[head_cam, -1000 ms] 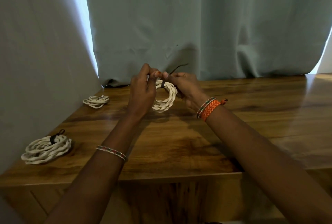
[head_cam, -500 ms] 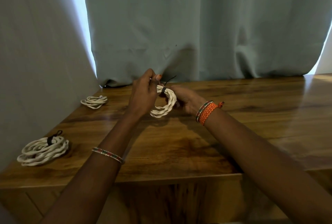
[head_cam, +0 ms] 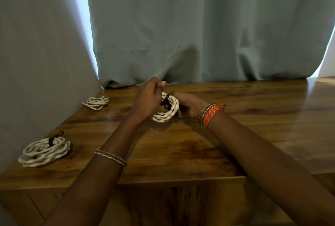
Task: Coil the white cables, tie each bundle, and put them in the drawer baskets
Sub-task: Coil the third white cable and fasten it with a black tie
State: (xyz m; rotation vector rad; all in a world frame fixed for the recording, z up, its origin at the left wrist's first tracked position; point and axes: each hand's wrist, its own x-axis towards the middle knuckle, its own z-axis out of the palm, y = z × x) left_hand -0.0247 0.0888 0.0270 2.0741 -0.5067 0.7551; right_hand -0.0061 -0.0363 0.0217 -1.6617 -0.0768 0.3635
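Both hands are holding a white cable coil just above the wooden table. The left hand is curling round its near side, hiding part of it. The right hand is gripping it from behind. A dark tie is sitting on top. A tied bundle and a thinner coil are lying far left, near the curtain.

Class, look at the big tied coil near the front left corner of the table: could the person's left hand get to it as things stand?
Probably yes. The big tied coil lies in the open on the table, with nothing between it and the left hand. But that hand is busy holding the small coil and would need to let go first.
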